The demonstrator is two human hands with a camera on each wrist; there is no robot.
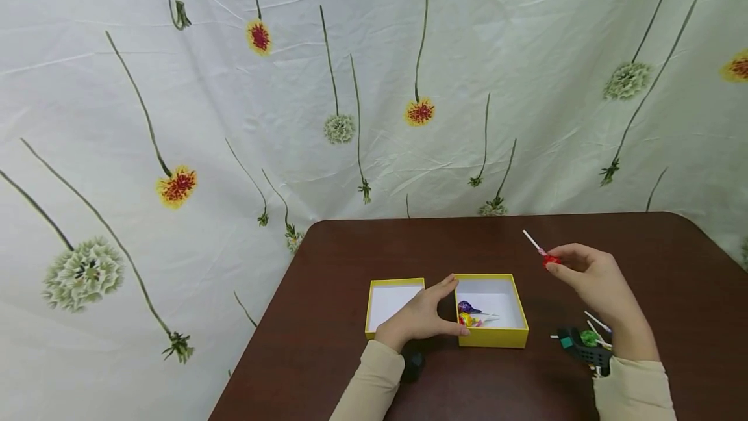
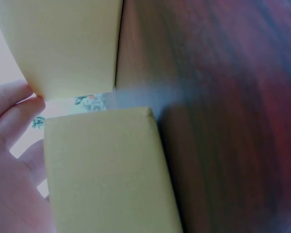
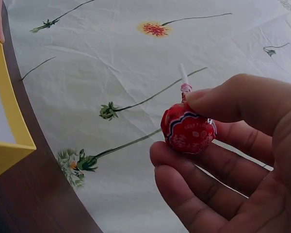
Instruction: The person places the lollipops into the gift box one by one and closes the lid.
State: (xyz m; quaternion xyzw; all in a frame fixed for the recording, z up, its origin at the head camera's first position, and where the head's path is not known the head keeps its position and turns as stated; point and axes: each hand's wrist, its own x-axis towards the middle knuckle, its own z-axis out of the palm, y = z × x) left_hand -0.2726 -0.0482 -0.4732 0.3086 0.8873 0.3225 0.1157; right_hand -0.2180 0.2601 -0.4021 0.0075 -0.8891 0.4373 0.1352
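Note:
My right hand (image 1: 598, 278) is raised to the right of an uncovered yellow box (image 1: 493, 338). Its thumb and fingers pinch a red-wrapped lollipop (image 3: 190, 130) by the candy, white stick pointing up. My left hand (image 1: 417, 317) rests at the box's left side, fingers spread, with fingertips at the far left corner and thumb at the near left corner. Inside the box, on the left, lie a purple-wrapped lollipop (image 1: 467, 307) and a yellow-wrapped one (image 1: 467, 319). In the left wrist view, fingertips (image 2: 31, 99) touch the edge of a yellow panel.
Left of the box, a shallow yellow tray-like piece (image 1: 395, 286), white inside, is partly hidden by the left hand. Below the right forearm are a green lollipop (image 1: 589, 338), several white sticks and a black perforated object (image 1: 578, 347). Behind the brown table (image 1: 350, 245) hangs a flowered cloth (image 1: 374, 83).

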